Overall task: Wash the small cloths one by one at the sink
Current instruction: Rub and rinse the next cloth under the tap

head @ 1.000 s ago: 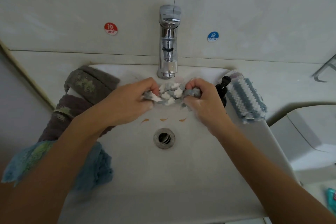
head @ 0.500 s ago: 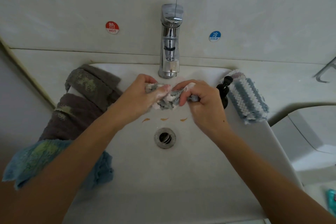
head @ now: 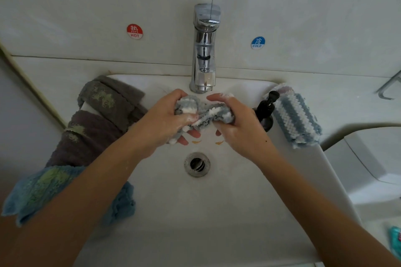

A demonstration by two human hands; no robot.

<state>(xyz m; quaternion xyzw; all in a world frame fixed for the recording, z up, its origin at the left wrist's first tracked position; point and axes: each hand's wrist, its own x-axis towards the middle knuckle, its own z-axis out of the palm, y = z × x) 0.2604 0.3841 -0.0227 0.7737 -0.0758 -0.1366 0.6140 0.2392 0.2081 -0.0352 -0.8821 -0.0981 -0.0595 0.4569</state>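
Observation:
A small grey-and-white striped cloth (head: 205, 112), soapy and bunched up, is held over the white sink (head: 195, 212) just below the chrome tap (head: 205, 54). My left hand (head: 165, 121) grips its left end and my right hand (head: 240, 123) grips its right end, with foam on the fingers. No water stream shows from the tap. Two dark grey cloths (head: 108, 102) (head: 86, 138) and a blue-green cloth (head: 36, 191) lie over the sink's left rim. A blue-and-white striped cloth (head: 295, 117) lies on the right rim.
A black pump bottle (head: 268, 110) stands at the sink's right rim, close behind my right hand. The drain (head: 197, 164) sits mid-basin below the hands. Red HOT (head: 134, 31) and blue COLD (head: 258, 42) stickers flank the tap on the wall. A white fixture (head: 373, 165) is at right.
Both hands have kept rubbing the cloth: they came together from a stretched hold, and the cloth now sits more bunched between them, slightly lower over the basin.

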